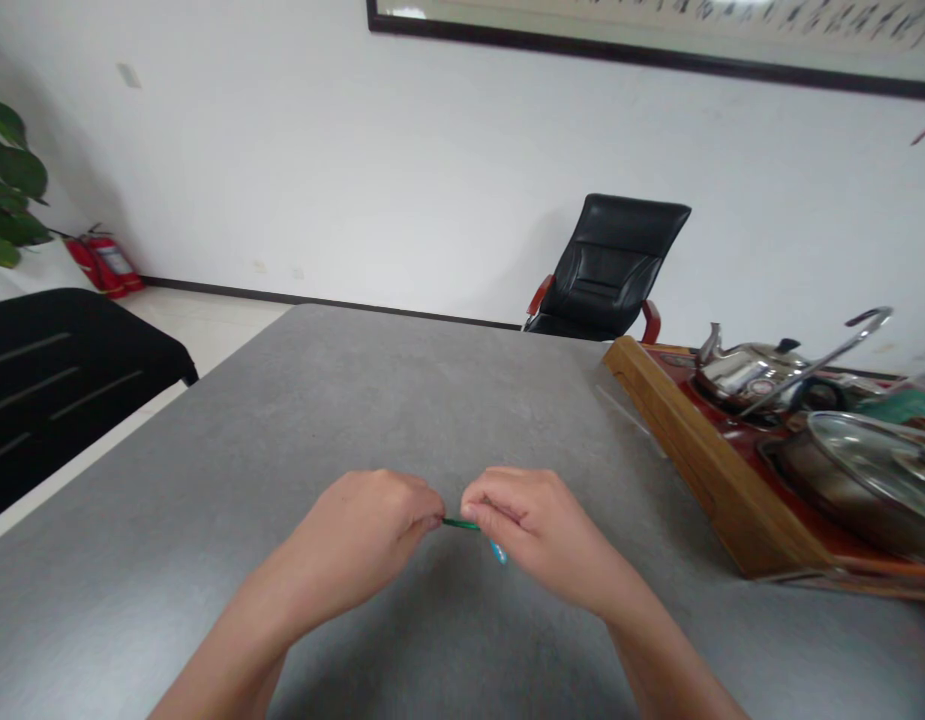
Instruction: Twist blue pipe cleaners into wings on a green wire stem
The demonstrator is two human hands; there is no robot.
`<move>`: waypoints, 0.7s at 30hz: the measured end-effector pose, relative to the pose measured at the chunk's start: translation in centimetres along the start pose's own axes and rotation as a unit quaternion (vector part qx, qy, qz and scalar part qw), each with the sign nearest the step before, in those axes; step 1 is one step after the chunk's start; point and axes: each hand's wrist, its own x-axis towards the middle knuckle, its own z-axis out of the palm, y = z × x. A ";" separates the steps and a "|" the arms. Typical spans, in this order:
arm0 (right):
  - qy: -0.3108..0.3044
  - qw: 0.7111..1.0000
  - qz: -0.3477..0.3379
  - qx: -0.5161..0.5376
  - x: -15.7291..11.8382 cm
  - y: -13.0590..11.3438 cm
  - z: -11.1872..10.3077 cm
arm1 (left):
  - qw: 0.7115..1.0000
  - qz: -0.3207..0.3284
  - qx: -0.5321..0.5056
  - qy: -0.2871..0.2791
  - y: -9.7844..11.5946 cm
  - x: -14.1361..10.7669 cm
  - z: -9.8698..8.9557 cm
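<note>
A thin green strand [460, 524] stretches across the short gap between my two hands, above the grey table [402, 390]. My left hand [379, 525] pinches its left end between thumb and fingers. The other end is pinched by my right hand [526, 520], its fingers curled in. A small blue piece [499, 552] sticks out below my right hand; whether it joins the strand is hidden by the fingers.
At the right stands a wooden tea tray [679, 460] with a steel kettle [758, 370] and a glass-lidded pot [867, 475]. A black office chair [608, 260] is behind the table, a black chair [72, 380] at the left.
</note>
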 end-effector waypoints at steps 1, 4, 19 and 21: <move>0.011 0.999 -0.009 -0.044 -0.1 -0.4 0.1 | 1.000 -0.013 0.007 0.014 -0.1 0.0 0.0; 0.062 0.984 -0.028 -0.164 -0.4 -1.1 0.7 | 0.997 -0.046 0.010 0.057 -0.1 0.2 -0.2; 0.155 0.971 -0.016 -0.181 -0.2 -0.6 2.1 | 0.948 -0.103 -0.264 0.148 0.1 0.6 -1.1; 0.150 0.981 -0.002 -0.125 -0.1 -0.1 2.2 | 0.944 -0.098 -0.286 0.131 0.3 0.6 -1.2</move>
